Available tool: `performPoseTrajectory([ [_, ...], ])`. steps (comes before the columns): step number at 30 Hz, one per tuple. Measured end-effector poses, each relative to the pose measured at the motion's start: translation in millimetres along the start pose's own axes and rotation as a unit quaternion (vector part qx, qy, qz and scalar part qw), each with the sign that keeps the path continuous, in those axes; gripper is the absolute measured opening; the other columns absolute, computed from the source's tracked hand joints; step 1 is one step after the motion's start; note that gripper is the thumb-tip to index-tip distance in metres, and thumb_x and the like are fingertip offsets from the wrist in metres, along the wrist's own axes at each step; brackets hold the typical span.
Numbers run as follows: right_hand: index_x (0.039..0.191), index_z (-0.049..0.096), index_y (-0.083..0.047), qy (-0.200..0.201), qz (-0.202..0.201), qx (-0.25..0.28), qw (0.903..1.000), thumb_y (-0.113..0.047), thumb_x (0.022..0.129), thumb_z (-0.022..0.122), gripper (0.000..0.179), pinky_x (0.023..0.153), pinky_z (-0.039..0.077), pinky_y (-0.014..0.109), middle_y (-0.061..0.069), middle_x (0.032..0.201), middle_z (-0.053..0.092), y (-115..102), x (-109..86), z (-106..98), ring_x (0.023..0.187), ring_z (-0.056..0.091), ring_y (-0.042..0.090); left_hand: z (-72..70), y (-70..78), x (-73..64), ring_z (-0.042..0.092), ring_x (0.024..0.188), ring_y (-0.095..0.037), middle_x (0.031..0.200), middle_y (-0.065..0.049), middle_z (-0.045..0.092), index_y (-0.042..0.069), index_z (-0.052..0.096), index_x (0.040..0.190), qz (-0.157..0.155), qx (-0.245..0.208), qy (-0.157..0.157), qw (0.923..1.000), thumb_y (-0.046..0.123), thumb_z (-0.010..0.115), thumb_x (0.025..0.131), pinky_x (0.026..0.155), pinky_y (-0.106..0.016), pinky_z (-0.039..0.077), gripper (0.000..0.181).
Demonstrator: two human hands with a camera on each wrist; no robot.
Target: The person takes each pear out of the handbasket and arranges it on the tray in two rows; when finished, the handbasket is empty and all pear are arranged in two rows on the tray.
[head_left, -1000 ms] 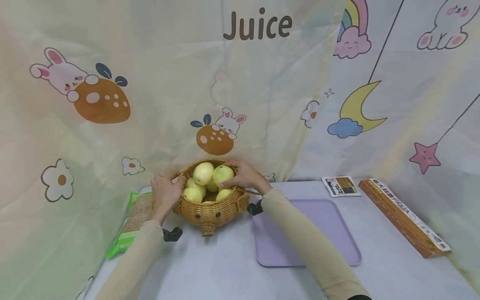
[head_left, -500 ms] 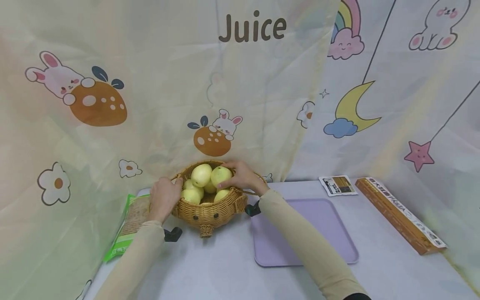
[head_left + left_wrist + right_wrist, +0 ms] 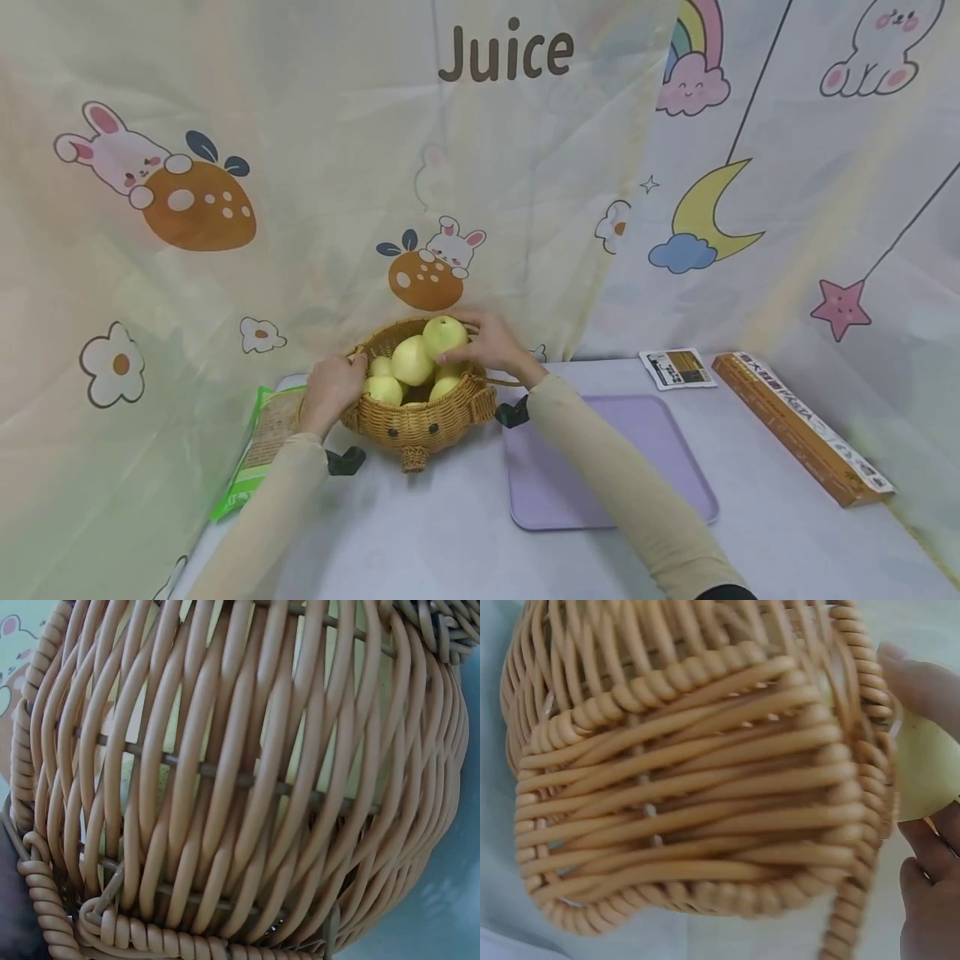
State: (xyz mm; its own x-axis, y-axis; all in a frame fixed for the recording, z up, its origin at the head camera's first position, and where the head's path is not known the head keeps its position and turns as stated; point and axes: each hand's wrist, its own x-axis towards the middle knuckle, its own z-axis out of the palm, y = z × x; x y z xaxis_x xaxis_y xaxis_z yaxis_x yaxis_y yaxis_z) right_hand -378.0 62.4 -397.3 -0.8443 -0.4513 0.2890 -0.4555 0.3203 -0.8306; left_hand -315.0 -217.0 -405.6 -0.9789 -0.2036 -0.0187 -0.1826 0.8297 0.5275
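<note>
A wicker basket (image 3: 420, 425) with an animal face stands on the table near the backdrop, holding several round pale yellow-green fruits (image 3: 412, 360). My left hand (image 3: 336, 387) grips the basket's left rim; the left wrist view shows only the woven wall (image 3: 225, 772) close up. At the basket's right back edge, my right hand (image 3: 491, 342) pinches one round yellow-green fruit (image 3: 444, 335) between thumb and fingers. In the right wrist view that fruit (image 3: 928, 769) sits beside the rim, behind the basket's woven ear (image 3: 690, 802).
A lilac tray (image 3: 555, 500) lies to the right, partly under my right forearm. Behind it are a small white packet (image 3: 678, 369) and a long brown box (image 3: 802, 429). A green-edged bag (image 3: 258, 442) lies left of the basket. Printed cloth (image 3: 337, 208) hangs close behind.
My right hand now raises the pinched fruit slightly at the basket's edge, and the neighbouring fruit has rolled right and down. My left hand stays on the rim.
</note>
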Motion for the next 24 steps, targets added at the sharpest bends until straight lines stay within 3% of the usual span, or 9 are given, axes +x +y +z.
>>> performPoseTrajectory([
  [8,0.143,0.068,-0.015,-0.006,0.006,0.055,0.9984,-0.02,0.077,0.098,0.073,0.105,0.055,0.042,0.003,0.141,0.069,-4.8,-2.9,-9.3,0.124,0.069,0.024,-2.0,0.5,-0.1,0.053,0.059,-0.024,0.066,-0.007,0.05,0.011,0.052,0.072,-0.003,-0.012,-0.01,0.9999,0.04,0.036,0.114,0.051,-0.033,0.04,0.054],
  [15,0.149,0.062,-0.013,-0.009,0.031,0.063,0.9975,-0.023,0.075,0.099,0.083,0.105,0.056,0.039,0.002,0.142,0.069,-7.2,-5.6,-12.7,0.128,0.068,0.024,0.8,-1.5,0.6,0.054,0.06,-0.023,0.066,-0.007,0.051,0.01,0.053,0.074,-0.004,-0.017,-0.012,0.9998,0.041,0.034,0.113,0.052,-0.033,0.041,0.054],
  [24,0.137,0.072,-0.017,-0.02,0.013,0.097,0.995,-0.017,0.075,0.099,0.068,0.1,0.058,0.035,0.002,0.128,0.076,-12.9,-11.1,-27.1,0.116,0.074,0.02,0.2,-1.5,0.4,0.053,0.061,-0.024,0.067,-0.007,0.051,0.01,0.052,0.071,0.003,-0.012,-0.002,0.9999,0.039,0.035,0.113,0.053,-0.034,0.04,0.054],
])
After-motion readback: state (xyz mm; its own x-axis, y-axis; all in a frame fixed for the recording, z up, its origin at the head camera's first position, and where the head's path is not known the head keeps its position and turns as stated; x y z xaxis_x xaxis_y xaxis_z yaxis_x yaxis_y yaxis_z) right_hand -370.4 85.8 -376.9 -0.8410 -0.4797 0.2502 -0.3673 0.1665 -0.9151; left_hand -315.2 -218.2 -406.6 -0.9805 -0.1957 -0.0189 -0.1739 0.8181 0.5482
